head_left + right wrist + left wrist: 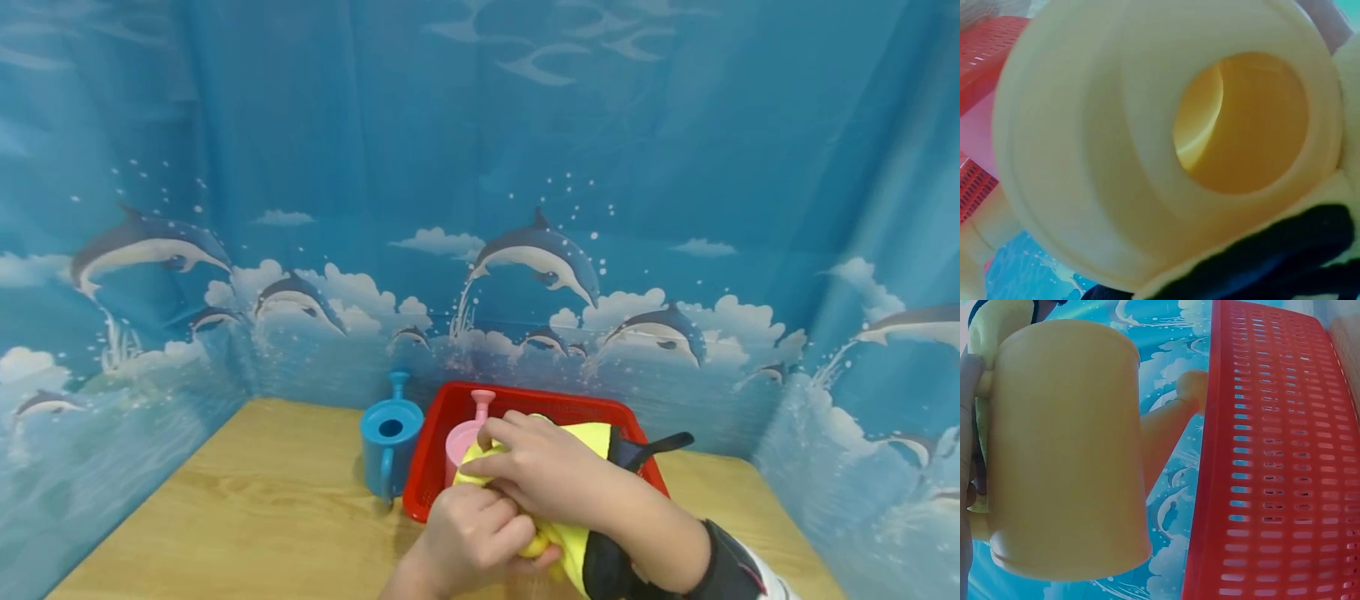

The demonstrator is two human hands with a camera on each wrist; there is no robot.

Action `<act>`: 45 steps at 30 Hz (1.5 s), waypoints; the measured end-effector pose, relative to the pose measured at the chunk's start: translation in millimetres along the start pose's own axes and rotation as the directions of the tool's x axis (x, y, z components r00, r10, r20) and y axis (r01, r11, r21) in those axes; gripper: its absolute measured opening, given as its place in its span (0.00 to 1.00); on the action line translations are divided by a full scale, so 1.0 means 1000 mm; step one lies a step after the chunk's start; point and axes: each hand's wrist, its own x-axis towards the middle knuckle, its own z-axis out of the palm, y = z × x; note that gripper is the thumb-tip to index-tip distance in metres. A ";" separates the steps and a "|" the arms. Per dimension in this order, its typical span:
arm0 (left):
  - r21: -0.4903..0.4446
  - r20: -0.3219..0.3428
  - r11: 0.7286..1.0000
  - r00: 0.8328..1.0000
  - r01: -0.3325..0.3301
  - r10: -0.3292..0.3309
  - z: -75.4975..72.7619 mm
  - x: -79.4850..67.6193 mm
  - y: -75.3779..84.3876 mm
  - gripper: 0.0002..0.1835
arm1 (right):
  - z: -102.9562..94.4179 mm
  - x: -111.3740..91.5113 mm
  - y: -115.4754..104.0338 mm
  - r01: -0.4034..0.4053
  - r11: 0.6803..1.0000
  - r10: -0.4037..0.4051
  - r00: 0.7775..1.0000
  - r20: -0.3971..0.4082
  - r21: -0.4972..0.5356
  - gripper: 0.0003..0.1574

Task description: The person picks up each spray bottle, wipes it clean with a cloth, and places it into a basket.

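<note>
A yellow watering can [1066, 450] is held by its handle in my left hand [476, 529], over the table's near side. Its round top opening [1241, 122] shows in the right wrist view, and its spout [1169, 434] points toward the red basket in the left wrist view. My right hand [551, 467] grips a yellow cloth [592, 437] with black edging and presses it to the can. From above, the hands and cloth hide most of the can. A pink watering can [461, 437] stands in the red basket just beyond the hands.
A blue watering can [390, 450] stands on the wooden table [225, 500], left of the red basket [438, 417]. A dark strap-like piece [663, 446] juts past the cloth over the basket's right side. A blue dolphin-print curtain [450, 167] surrounds the table's back and sides.
</note>
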 end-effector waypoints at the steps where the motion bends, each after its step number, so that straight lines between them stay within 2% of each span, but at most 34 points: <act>1: 0.000 0.009 1.000 1.000 0.008 -0.008 -0.001 0.000 0.000 0.21 | 0.000 0.002 0.000 0.004 1.000 -0.004 1.000 0.000 -0.013 0.14; 4: -0.003 0.015 1.000 1.000 0.001 -0.001 -0.002 -0.001 -0.001 0.20 | -0.002 0.009 -0.003 0.004 1.000 -0.004 1.000 0.019 -0.024 0.14; 8: -0.025 -0.015 0.999 0.999 -0.028 0.028 -0.005 0.003 -0.003 0.21 | -0.002 0.013 -0.001 0.015 1.000 -0.016 0.999 0.048 0.014 0.14; 16: -0.024 -0.111 0.996 0.990 -0.087 0.084 -0.013 0.015 -0.005 0.23 | -0.004 0.001 0.012 0.040 0.990 -0.051 0.995 0.083 0.136 0.14; 21: -0.027 -0.101 0.997 0.993 -0.072 0.069 -0.010 0.011 -0.006 0.23 | -0.011 -0.013 0.014 0.028 0.980 -0.048 0.994 0.097 0.198 0.15; 27: 0.008 -0.076 0.998 0.995 -0.061 0.061 -0.009 0.002 -0.009 0.22 | -0.020 -0.031 0.013 0.048 0.981 -0.062 0.996 0.070 0.186 0.18; 31: 0.030 -0.059 0.999 0.997 -0.043 0.045 -0.010 -0.001 -0.010 0.22 | -0.028 -0.045 0.010 0.010 0.980 -0.026 0.996 0.081 0.201 0.22; 37: 0.037 -0.067 0.996 0.995 -0.076 0.078 -0.011 0.001 -0.009 0.21 | -0.037 -0.060 0.005 -0.050 0.978 0.039 0.998 0.059 0.202 0.22; 41: 0.047 -0.080 0.996 0.993 -0.080 0.084 -0.012 0.002 -0.008 0.21 | -0.037 -0.056 0.002 -0.091 0.979 0.085 0.996 0.038 0.185 0.21; 45: 0.027 -0.084 0.997 0.994 -0.066 0.068 -0.013 0.002 -0.007 0.22 | -0.027 -0.040 0.000 -0.105 0.980 0.106 0.994 0.008 0.168 0.20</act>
